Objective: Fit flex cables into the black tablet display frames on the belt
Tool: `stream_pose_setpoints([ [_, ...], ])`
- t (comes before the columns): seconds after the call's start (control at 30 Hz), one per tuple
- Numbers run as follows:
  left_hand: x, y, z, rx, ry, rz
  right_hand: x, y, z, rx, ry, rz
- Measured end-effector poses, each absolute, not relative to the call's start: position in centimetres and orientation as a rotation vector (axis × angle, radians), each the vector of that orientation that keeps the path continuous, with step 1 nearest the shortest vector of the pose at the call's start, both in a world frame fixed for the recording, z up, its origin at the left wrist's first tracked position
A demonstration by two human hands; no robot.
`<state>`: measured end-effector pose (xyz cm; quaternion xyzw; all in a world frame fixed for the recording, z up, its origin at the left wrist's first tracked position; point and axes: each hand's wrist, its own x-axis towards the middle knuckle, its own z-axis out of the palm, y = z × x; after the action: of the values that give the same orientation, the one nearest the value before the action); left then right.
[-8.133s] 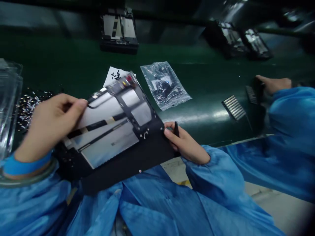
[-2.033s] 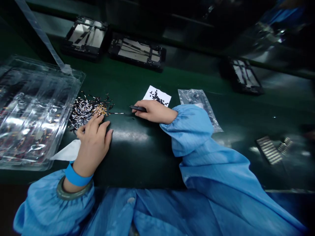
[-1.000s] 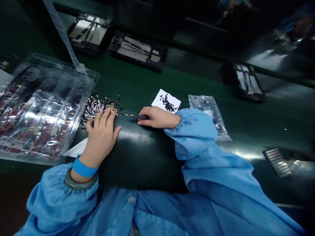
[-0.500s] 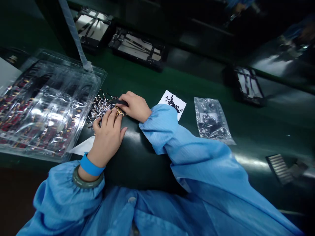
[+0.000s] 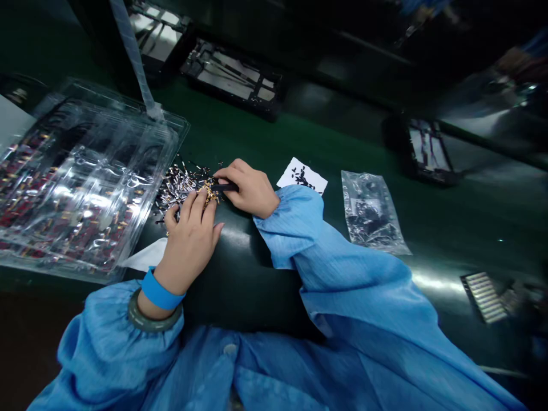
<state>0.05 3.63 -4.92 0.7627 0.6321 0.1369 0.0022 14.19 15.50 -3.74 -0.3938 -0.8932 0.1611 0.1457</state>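
Observation:
My right hand (image 5: 250,188) is closed around black tweezers (image 5: 223,186), whose tips point left into a pile of small silver and gold parts (image 5: 182,184) on the dark green belt (image 5: 265,142). My left hand (image 5: 190,240) lies palm down on the belt just in front of that pile, its fingertips touching the gold pieces. Both arms wear blue sleeves; a blue band and a green bangle circle the left wrist.
A clear plastic blister tray (image 5: 81,177) lies at left. A white paper with tiny black parts (image 5: 302,176) and a clear bag (image 5: 370,214) lie right of my hands. Several black device frames (image 5: 231,85) sit farther back. A ribbed metal piece (image 5: 486,288) is at right.
Eight seconds ago I held a black device frame; it is gone from my hands. My right hand with the tweezers has since slid left to the parts pile beside my left hand.

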Motion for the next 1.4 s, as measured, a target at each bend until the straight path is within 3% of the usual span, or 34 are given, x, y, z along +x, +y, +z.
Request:
stream_pose_setpoints([
  [0.53, 0.0, 3.6, -5.0, 2.424, 1.976, 0.421, 12.1, 15.8, -3.5, -1.199, -2.744, 0.413],
  [0.87, 0.0, 3.6, -5.1, 2.419, 1.984, 0.437, 11.8, 17.5, -4.1, -1.290, -2.507, 0.685],
  [1.4, 0.1, 3.6, -5.0, 2.393, 1.976, 0.425, 12.8, 16.3, -4.8, -1.145, -2.468, 0.591],
])
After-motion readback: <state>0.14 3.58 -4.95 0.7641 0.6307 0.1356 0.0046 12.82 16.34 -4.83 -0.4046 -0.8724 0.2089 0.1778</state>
